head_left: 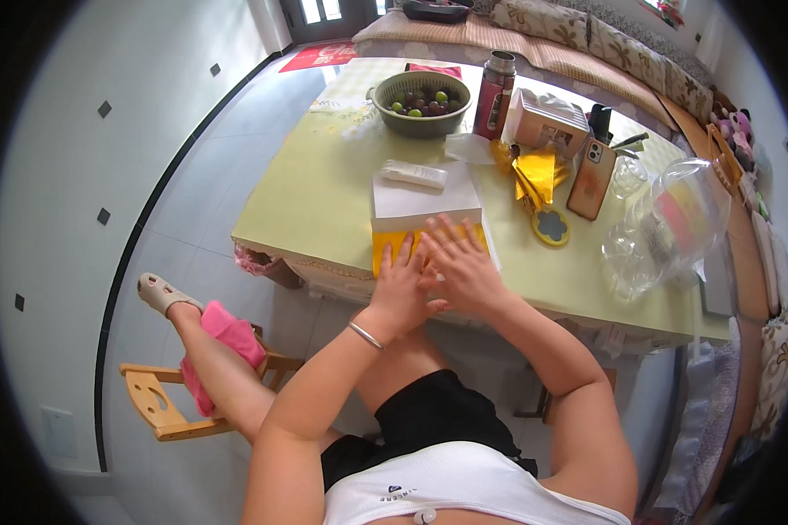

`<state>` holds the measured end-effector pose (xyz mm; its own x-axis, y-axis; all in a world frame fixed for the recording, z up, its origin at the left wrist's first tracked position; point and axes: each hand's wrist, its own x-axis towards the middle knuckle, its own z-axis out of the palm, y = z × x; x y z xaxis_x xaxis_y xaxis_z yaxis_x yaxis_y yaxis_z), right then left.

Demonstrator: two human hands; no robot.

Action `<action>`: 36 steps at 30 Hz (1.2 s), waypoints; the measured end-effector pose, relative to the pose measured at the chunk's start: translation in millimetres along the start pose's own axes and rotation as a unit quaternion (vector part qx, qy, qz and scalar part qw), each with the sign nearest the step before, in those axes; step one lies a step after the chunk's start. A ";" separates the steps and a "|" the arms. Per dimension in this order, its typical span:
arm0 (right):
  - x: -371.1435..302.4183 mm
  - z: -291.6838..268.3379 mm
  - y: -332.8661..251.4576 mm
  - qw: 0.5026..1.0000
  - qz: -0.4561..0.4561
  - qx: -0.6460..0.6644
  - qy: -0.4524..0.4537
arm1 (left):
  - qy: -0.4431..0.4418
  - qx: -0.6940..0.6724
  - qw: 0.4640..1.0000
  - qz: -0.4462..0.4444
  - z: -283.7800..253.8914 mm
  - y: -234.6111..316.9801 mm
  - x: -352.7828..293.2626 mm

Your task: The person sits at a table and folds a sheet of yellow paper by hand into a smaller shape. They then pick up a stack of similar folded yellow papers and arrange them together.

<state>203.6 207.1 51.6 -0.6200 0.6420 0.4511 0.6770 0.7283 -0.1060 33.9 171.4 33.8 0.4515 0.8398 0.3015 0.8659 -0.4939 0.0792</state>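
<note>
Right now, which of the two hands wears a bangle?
The left hand: a silver bangle circles its wrist, whereas the right hand has a bare wrist. Both have fingers over the yellow paper.

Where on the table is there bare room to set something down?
The widest bare patch of the table lies left of the white paper, between the basin and the front edge. A smaller one lies between the yellow-rimmed disc, the clear plastic bottle and the front edge. Back right is crowded: flask, box, gold wrapping and phone.
</note>
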 end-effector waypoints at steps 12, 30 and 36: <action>-32.8 -7.6 23.9 0.990 0.059 -0.011 -0.125 | 0.051 -0.069 0.990 -0.107 5.8 -21.6 -37.6; -33.7 -7.0 26.4 0.991 0.071 -0.006 -0.113 | 0.017 0.051 0.998 0.045 -3.5 6.7 -7.5; -24.6 -8.0 25.8 0.994 0.042 -0.037 -0.099 | 0.089 -0.033 0.995 -0.026 -2.0 -45.0 -32.6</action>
<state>239.5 208.2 44.9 -0.6212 0.7392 0.2601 0.7522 0.6555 -0.0667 -20.2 165.8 22.3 0.3562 0.8147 0.4576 0.8684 -0.4694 0.1598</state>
